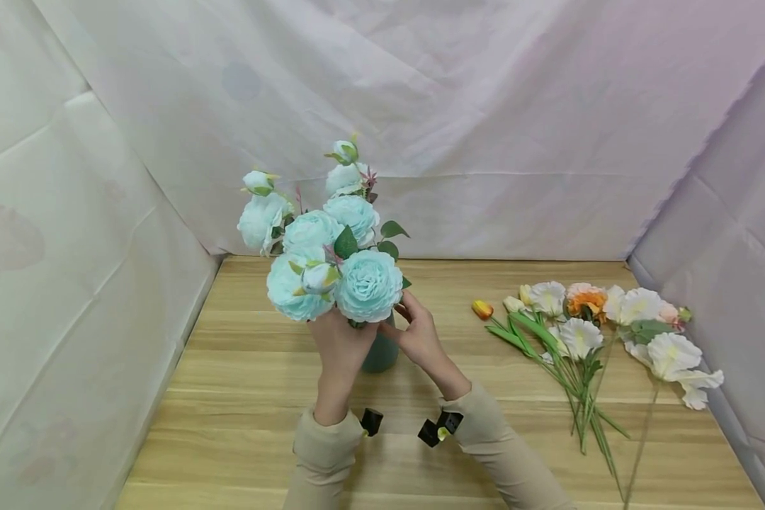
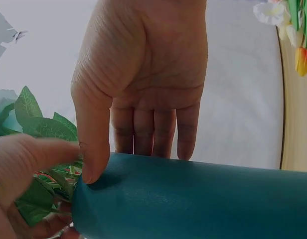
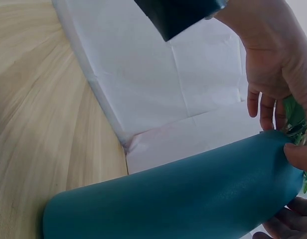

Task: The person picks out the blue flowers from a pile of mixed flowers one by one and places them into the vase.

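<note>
A teal vase [image 1: 380, 354] holds a bunch of pale blue artificial peonies [image 1: 368, 287] with buds and green leaves [image 2: 39, 129]. My left hand [image 2: 143, 74] grips the vase near its mouth, thumb over the near side and fingers behind. Around the mouth from the other side curls my right hand [image 1: 421, 340]. Its fingertips [image 3: 288, 224] lie against the vase wall, and its thumb side is by the leaves and stems at the rim. From the head, the blossoms hide most of the left hand's fingers and the vase mouth.
On the right of the wooden table [image 1: 242, 425] lie loose artificial flowers: an orange-yellow tulip [image 1: 482, 309], white flowers [image 1: 580, 338] and an orange flower [image 1: 588, 303]. Their long stems point toward the front. White cloth [image 1: 484, 212] hangs behind and at both sides.
</note>
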The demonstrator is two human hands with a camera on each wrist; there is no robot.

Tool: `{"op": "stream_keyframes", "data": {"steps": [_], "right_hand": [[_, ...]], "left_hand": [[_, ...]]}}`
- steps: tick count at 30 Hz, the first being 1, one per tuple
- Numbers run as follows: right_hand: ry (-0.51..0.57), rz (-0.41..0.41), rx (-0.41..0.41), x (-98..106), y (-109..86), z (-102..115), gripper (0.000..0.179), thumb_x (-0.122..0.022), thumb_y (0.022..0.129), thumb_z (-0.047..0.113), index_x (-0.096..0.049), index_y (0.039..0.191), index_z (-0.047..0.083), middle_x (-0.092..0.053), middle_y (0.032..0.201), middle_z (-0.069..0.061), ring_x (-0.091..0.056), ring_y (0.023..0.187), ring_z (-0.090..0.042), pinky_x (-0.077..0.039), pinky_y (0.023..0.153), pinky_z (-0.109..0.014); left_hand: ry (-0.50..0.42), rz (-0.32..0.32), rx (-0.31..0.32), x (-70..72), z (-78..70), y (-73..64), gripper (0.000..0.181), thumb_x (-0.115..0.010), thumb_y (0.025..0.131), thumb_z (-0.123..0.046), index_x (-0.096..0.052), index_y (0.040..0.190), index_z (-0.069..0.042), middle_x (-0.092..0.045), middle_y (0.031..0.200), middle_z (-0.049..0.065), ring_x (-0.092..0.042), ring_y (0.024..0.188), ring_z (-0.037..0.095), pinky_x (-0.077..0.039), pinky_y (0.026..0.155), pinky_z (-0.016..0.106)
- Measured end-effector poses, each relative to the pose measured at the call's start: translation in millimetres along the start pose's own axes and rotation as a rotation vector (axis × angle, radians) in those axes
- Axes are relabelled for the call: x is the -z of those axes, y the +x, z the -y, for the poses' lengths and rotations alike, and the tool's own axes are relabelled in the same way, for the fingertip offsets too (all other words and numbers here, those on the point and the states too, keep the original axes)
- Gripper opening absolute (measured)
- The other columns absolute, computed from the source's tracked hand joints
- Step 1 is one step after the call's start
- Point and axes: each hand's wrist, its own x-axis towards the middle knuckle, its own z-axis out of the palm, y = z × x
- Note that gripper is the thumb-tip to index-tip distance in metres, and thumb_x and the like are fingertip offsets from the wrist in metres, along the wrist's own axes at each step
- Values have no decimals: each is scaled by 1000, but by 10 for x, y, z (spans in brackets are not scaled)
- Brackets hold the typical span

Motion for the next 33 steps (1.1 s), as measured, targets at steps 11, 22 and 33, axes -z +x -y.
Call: {"op": "stream_keyframes", "data": {"steps": [11, 22, 33], "right_hand": [[14, 11, 27, 3, 6, -17, 59, -69, 79, -8, -45, 132, -8, -47, 135, -23, -41, 127, -36, -35, 101, -52], [12, 2, -2, 2, 0, 2, 59, -68, 79, -9, -44, 133, -9, -47, 135, -24, -42, 127, -37, -35, 101, -52], [35, -45, -12, 10, -65, -19, 54, -66, 83, -5, -44, 133, -7, -48, 133, -24, -44, 125, -37, -36, 101, -52]], "left_hand": [[-101, -31, -8, 28, 14, -12, 31, -67, 73, 0, -64, 104, 1, -57, 113, 17, -48, 111, 32, -36, 95, 47], [0, -34, -30, -23, 40, -24, 38, -71, 72, -5, -61, 109, 0, -55, 115, 17, -45, 114, 34, -33, 96, 51], [-154, -337, -82, -13, -35, -400, 40, -66, 70, 3, -57, 109, 9, -57, 106, 22, -54, 95, 30, -44, 84, 29]]}}
